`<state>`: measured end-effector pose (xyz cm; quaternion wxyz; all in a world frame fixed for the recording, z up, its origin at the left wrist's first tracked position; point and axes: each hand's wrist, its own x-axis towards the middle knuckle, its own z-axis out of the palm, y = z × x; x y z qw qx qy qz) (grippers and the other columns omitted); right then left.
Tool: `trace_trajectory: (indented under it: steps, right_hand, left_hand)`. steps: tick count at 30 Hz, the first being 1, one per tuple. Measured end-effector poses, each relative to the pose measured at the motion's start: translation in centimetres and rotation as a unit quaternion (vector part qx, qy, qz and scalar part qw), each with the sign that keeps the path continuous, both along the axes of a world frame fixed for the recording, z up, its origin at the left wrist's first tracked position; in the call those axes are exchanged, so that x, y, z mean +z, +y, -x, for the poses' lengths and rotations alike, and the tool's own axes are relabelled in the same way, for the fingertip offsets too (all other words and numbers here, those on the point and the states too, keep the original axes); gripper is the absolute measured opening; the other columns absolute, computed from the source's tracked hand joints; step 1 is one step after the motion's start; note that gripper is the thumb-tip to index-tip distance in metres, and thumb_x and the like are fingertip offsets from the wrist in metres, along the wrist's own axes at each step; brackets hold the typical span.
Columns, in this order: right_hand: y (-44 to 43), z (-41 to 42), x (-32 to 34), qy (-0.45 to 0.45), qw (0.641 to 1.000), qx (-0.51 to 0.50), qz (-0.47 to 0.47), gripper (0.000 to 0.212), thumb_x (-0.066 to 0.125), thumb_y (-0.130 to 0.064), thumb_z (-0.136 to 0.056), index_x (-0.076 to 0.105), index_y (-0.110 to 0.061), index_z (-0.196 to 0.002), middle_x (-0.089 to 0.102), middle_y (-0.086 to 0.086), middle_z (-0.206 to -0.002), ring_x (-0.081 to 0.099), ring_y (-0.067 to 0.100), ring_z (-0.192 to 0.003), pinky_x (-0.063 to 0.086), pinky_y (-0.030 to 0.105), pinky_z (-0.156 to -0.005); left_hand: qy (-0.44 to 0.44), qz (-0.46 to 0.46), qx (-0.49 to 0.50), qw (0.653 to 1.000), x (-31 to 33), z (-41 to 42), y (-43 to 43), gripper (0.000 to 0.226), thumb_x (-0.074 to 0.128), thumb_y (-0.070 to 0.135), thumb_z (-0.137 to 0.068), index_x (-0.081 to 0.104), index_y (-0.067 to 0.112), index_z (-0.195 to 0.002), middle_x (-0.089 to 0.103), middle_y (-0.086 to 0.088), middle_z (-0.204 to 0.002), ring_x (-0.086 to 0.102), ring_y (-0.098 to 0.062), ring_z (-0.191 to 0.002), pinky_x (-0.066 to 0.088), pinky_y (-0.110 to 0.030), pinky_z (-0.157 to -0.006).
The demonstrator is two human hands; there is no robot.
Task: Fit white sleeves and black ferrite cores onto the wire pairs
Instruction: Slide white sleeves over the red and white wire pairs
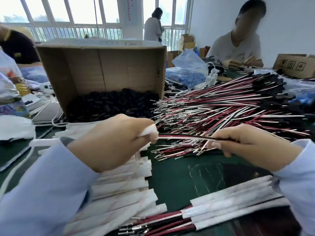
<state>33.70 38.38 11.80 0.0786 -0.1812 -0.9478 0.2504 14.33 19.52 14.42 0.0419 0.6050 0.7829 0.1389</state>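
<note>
A wire pair (184,137), with red, white and dark strands, runs level above the green table (179,176) between the two hands. Its left end meets the mouth of a white sleeve (148,132); blur hides whether the tips are already inside. The left hand (112,140) pinches that sleeve between thumb and curled fingers, and the right hand (247,143) pinches the other end of the pair the same way. Under the left wrist lies a stack of loose sleeves (122,184). Near the right forearm rest sleeved wire pairs (221,206) with their metal terminals pointing left. Behind the hands spreads a large heap of wires (221,106), its terminal ends towards a cardboard box (102,68) tipped on its side with black ferrite cores (110,104) inside. Beyond the heap are a blue plastic bag (189,65) and a seated person (238,45) handling wires.
</note>
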Motion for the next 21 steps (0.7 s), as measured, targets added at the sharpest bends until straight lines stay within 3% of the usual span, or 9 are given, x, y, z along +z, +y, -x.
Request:
trace_trajectory:
  steps: [2,6,8,10,13,17,19,21]
  right_hand:
    - [-0.2,0.6,-0.2,-0.027,0.998,0.025,0.042,0.030,0.054,-0.041,-0.086,0.071,-0.016,-0.090,0.052,-0.008,-0.050,0.043,0.002,-0.043,0.034,0.012,-0.047]
    - [-3.3,2.4,-1.6,-0.058,0.988,0.145,0.014,0.050,0.044,-0.058,-0.087,0.067,-0.013,-0.085,0.058,-0.005,-0.060,0.051,0.001,-0.053,0.040,0.012,-0.055]
    - [-1.6,1.6,-0.4,-0.022,0.996,0.087,-0.021,0.047,0.042,-0.056,-0.087,0.068,-0.017,-0.083,0.062,-0.001,-0.064,0.053,0.005,-0.055,0.042,0.018,-0.057]
    - [-0.1,0.3,0.8,0.026,0.999,0.009,-0.041,0.051,0.040,-0.051,-0.081,0.066,-0.007,-0.078,0.058,0.002,-0.057,0.049,0.010,-0.050,0.043,0.026,-0.055]
    - [-2.0,0.9,0.0,0.098,0.990,0.044,0.094,0.049,0.046,-0.040,-0.086,0.057,0.006,-0.077,0.041,-0.007,-0.048,0.037,0.003,-0.042,0.032,0.012,-0.045]
    - [-4.1,2.2,-1.1,0.088,0.981,0.134,0.112,0.028,0.048,-0.034,-0.090,0.064,-0.012,-0.088,0.053,-0.009,-0.056,0.045,0.001,-0.050,0.036,0.011,-0.051]
    - [-3.3,1.2,0.1,0.074,0.981,0.127,0.123,0.023,0.055,-0.037,-0.084,0.067,-0.021,-0.096,0.059,-0.004,-0.064,0.050,0.003,-0.055,0.040,0.014,-0.053]
    - [-2.9,0.2,0.8,0.083,0.979,0.112,0.149,0.018,0.061,-0.037,-0.080,0.069,-0.025,-0.092,0.059,-0.001,-0.064,0.051,0.004,-0.055,0.041,0.015,-0.051]
  left_hand:
    - [-0.043,-0.018,-0.040,0.998,-1.4,0.0,0.4,0.014,0.044,0.037,-0.097,0.056,0.037,-0.092,0.063,0.007,-0.079,0.059,-0.010,-0.075,0.049,-0.033,-0.074]
    - [0.022,0.025,-0.116,0.993,-3.7,-3.1,1.1,0.009,0.037,0.036,-0.095,0.043,0.033,-0.089,0.051,0.011,-0.075,0.048,-0.011,-0.075,0.040,-0.030,-0.065]
    - [0.004,0.016,-0.062,0.998,-2.7,-1.5,1.1,0.017,0.038,0.036,-0.096,0.051,0.034,-0.085,0.055,0.012,-0.077,0.051,-0.007,-0.078,0.042,-0.030,-0.072]
    - [-0.033,0.001,-0.022,0.999,-1.4,-0.1,0.8,0.027,0.040,0.036,-0.097,0.056,0.034,-0.076,0.058,0.012,-0.076,0.053,-0.003,-0.076,0.043,-0.023,-0.074]
    - [-0.046,0.011,-0.050,0.998,-1.3,-1.7,1.2,0.027,0.041,0.032,-0.098,0.055,0.037,-0.076,0.054,0.018,-0.072,0.050,0.002,-0.074,0.038,-0.012,-0.065]
    - [-0.050,0.047,-0.078,0.995,-1.9,-3.1,0.9,0.025,0.038,0.036,-0.100,0.059,0.033,-0.087,0.050,0.013,-0.072,0.047,0.000,-0.069,0.035,-0.012,-0.064]
    - [-0.050,0.042,-0.048,0.997,-1.4,-2.1,0.5,0.024,0.038,0.037,-0.099,0.058,0.032,-0.088,0.051,0.013,-0.074,0.048,-0.001,-0.070,0.036,-0.013,-0.064]
    - [-0.071,0.039,-0.045,0.996,-1.1,-2.0,0.4,0.026,0.036,0.043,-0.098,0.058,0.031,-0.089,0.051,0.010,-0.072,0.049,-0.004,-0.068,0.039,-0.018,-0.065]
